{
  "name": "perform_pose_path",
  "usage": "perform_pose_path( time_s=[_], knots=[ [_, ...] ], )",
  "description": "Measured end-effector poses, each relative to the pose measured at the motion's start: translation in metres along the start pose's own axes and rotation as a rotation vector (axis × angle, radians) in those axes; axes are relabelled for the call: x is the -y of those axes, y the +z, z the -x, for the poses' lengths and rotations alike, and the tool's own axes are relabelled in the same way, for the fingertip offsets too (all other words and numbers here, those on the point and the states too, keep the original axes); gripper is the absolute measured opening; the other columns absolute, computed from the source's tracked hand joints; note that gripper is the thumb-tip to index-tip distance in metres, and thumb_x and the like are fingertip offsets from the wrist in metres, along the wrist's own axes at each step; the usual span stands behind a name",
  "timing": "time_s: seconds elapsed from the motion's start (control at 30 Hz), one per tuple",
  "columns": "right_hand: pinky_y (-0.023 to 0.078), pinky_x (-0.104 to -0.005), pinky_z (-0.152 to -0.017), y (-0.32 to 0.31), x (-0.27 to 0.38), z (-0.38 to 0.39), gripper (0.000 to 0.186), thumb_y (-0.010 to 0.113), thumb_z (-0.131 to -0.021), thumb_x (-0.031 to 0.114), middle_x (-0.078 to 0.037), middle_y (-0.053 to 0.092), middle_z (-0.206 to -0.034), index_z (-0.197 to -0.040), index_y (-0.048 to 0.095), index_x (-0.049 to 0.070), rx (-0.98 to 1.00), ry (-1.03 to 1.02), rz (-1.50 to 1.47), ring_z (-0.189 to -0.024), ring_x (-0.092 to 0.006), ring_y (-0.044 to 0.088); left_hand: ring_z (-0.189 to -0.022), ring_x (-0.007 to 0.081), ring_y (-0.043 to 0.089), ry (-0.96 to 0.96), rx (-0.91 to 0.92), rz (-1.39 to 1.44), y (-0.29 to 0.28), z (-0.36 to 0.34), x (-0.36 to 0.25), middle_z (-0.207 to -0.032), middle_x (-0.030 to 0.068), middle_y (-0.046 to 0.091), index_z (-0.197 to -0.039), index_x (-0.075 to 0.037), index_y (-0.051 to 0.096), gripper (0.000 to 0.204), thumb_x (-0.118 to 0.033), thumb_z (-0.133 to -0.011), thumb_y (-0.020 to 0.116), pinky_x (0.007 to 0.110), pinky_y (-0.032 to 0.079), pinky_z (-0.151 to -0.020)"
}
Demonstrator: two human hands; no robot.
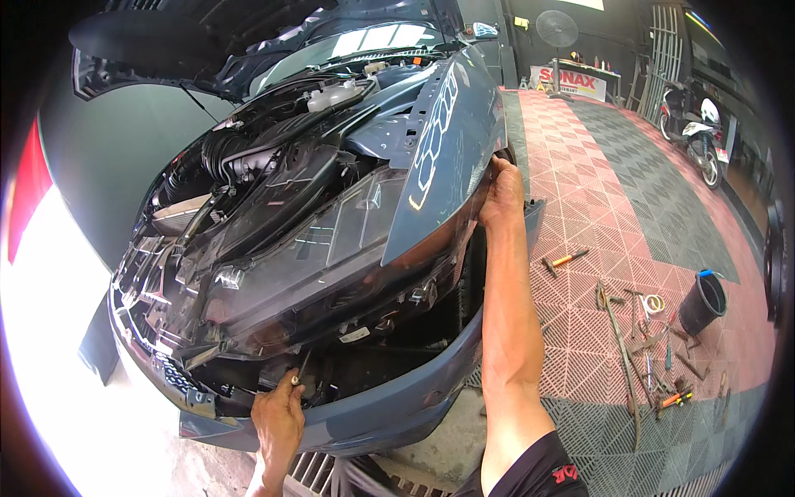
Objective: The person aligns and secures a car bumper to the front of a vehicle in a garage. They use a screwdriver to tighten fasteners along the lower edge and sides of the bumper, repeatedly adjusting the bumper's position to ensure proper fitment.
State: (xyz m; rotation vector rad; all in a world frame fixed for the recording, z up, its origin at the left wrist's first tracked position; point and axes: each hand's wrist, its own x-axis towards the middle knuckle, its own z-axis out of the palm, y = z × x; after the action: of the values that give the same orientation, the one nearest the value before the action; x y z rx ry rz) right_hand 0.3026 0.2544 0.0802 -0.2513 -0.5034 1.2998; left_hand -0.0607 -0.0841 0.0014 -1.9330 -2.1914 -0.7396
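Note:
A blue-grey car stands with its hood raised and its front bumper (364,427) apart from the body, leaving a dark gap above it. In this gap, at the lower left, my left hand (278,418) is closed around a thin metal tool with a pale round end (296,380). Its shaft points up toward the underside of the dark headlight (356,286). My right arm reaches up along the car's side. There my right hand (503,195) is wrapped round the rear lower edge of the fender (443,149); its fingertips are partly hidden.
On the red and grey floor tiles (571,306) at the right lie a hammer (570,258), a tape roll (652,304) and several hand tools. A black bucket (704,302) stands beside them. Farther back are a motorbike (700,137) and a fan (557,31).

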Motion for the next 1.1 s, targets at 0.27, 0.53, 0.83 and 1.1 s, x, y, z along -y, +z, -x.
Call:
perform_pose_path(
  time_s=[0.27,0.53,0.83,1.1],
  knots=[
    [0.055,-0.043,-0.091,-0.005,-0.005,-0.009,0.03,0.046,-0.099,0.019,-0.013,0.073,-0.106,-0.11,0.068,0.001,0.0,0.026,-0.005,-0.094,-0.0271,0.07,-0.087,0.0385,0.072,-0.333,0.064,0.308,0.009,0.001,-0.008,-0.098,0.0271,0.074,-0.13,0.001,0.068,0.038,-0.018,-0.1,0.054,0.04,0.053,-0.084],
    [0.055,-0.0441,-0.095,-0.007,-0.004,-0.016,0.031,0.044,-0.1,0.017,-0.015,0.072,-0.111,-0.113,0.066,0.0,0.008,0.002,0.019,-0.1,-0.0284,0.07,-0.092,0.0269,0.073,-0.515,0.018,0.764,0.013,-0.011,0.001,-0.104,0.0229,0.076,-0.13,0.014,0.062,0.051,-0.028,-0.103,0.053,0.037,0.054,-0.088],
    [0.056,-0.0435,-0.094,-0.012,-0.003,-0.02,0.031,0.044,-0.1,0.015,-0.015,0.073,-0.109,-0.112,0.067,-0.001,0.016,-0.033,0.05,-0.098,-0.0279,0.071,-0.096,0.0292,0.07,-0.412,-0.138,0.677,0.022,-0.001,-0.013,-0.109,0.0241,0.074,-0.158,0.003,0.013,0.085,-0.008,-0.095,0.069,0.035,0.052,-0.092],
    [0.056,-0.043,-0.093,-0.006,-0.008,-0.015,0.03,0.044,-0.099,0.015,-0.015,0.073,-0.106,-0.109,0.068,-0.001,-0.004,-0.021,0.03,-0.096,-0.0269,0.071,-0.095,0.0208,0.07,-0.432,-0.07,0.661,0.016,-0.003,-0.003,-0.103,0.0133,0.076,-0.117,0.001,0.067,0.025,-0.009,-0.094,0.072,0.03,0.05,-0.088]
  ],
)
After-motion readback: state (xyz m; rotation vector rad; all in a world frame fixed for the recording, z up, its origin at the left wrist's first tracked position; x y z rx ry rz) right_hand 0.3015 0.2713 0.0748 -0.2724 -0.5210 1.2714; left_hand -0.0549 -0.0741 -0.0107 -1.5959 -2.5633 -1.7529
